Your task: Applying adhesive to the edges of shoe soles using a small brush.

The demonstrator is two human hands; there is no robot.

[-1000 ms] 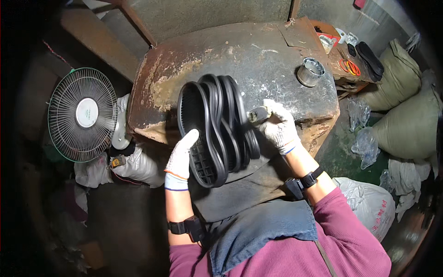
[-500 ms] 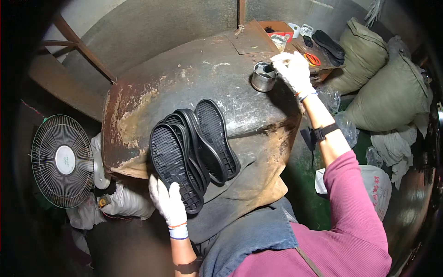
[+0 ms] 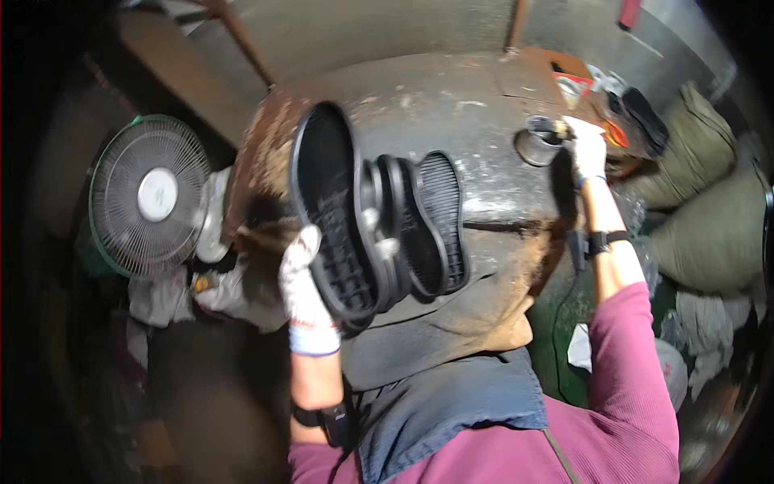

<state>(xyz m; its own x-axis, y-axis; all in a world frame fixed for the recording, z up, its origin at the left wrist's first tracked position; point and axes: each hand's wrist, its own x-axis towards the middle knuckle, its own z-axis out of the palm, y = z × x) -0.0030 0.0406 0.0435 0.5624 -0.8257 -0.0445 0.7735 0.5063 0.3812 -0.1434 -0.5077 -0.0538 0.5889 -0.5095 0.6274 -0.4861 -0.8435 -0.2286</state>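
Note:
In my left hand (image 3: 303,278), gloved in white, is a black shoe sole (image 3: 326,185), raised and tilted with its hollow side facing me. The thumb lies at its near left edge, and white fingertips show beyond its right edge. More black soles (image 3: 445,214) stand leaning together just to the right, on the cloth-draped edge of the bench. Over at the right, my gloved right hand (image 3: 590,149) is closed around a brush (image 3: 555,127), whose lower end is at the mouth of a metal cup (image 3: 534,149). The bristles are hidden in the cup.
The worn dark bench (image 3: 387,101) curves away ahead. Beyond the cup lie orange-handled scissors (image 3: 616,134), a red box (image 3: 574,81) and dark soles (image 3: 645,117). Full green sacks (image 3: 713,234) stand at the right. A fan (image 3: 153,198) stands at the left.
My left hand has picked up the leftmost sole and lifted it off the others. My right hand stays at the cup with the brush. The whole view has shifted.

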